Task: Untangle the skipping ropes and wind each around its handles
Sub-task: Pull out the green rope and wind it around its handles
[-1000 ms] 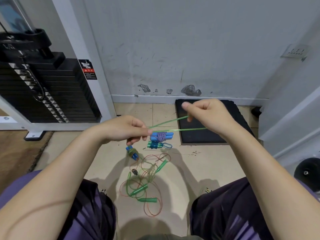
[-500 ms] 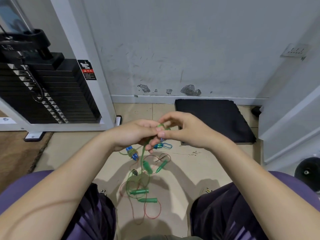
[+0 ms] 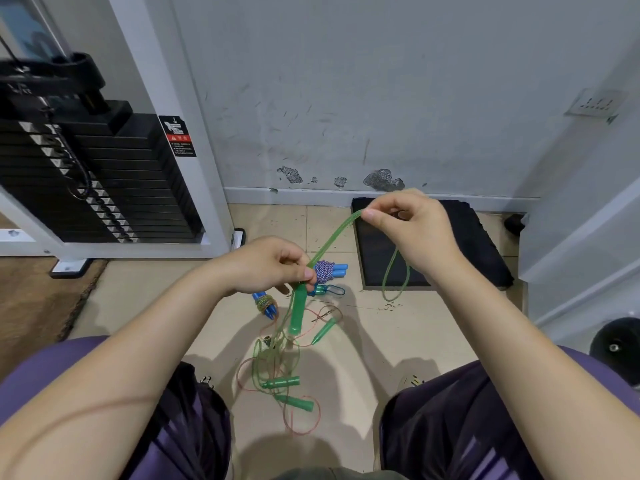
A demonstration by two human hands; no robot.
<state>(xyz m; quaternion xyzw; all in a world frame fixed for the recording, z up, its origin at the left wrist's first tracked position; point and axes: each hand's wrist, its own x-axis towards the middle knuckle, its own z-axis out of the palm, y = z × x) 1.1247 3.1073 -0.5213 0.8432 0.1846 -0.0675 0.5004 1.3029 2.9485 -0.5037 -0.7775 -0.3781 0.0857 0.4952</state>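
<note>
While both hands are raised above the floor, the left hand (image 3: pixel 266 265) pinches the top of a green handle (image 3: pixel 298 311) between thumb and fingertips; the handle hangs almost straight down from that grip. Right hand (image 3: pixel 412 230), farther and to the right, pinches a green rope (image 3: pixel 329 239) between thumb and forefinger, remaining fingers curled in. Rope runs taut and slanting from the left-hand grip up to the right hand, then drops below the right hand in a slack loop (image 3: pixel 394 277) hanging in front of the black mat (image 3: pixel 478 258).

On the tiled floor (image 3: pixel 398 341), between the person's knees: a tangle of thin green and red cord (image 3: pixel 277 368) with three more green handles in it, one lying slanted at the right (image 3: pixel 323 331) and two near (image 3: pixel 281 382) (image 3: pixel 295 402). Which cord belongs to which handle cannot be told.

Farther off, just beyond the left hand, a wound bundle with blue handles and purple-white rope (image 3: pixel 329 271). A second wound bundle, blue handles (image 3: pixel 265 303), lies just left of the hanging handle. A small teal bundle with a blue loop (image 3: pixel 327 290) sits beside the first (partly hidden by the fingers).

Left: black weight stack (image 3: pixel 104 174) in a white frame. Far side: scuffed grey wall (image 3: pixel 346 98).
</note>
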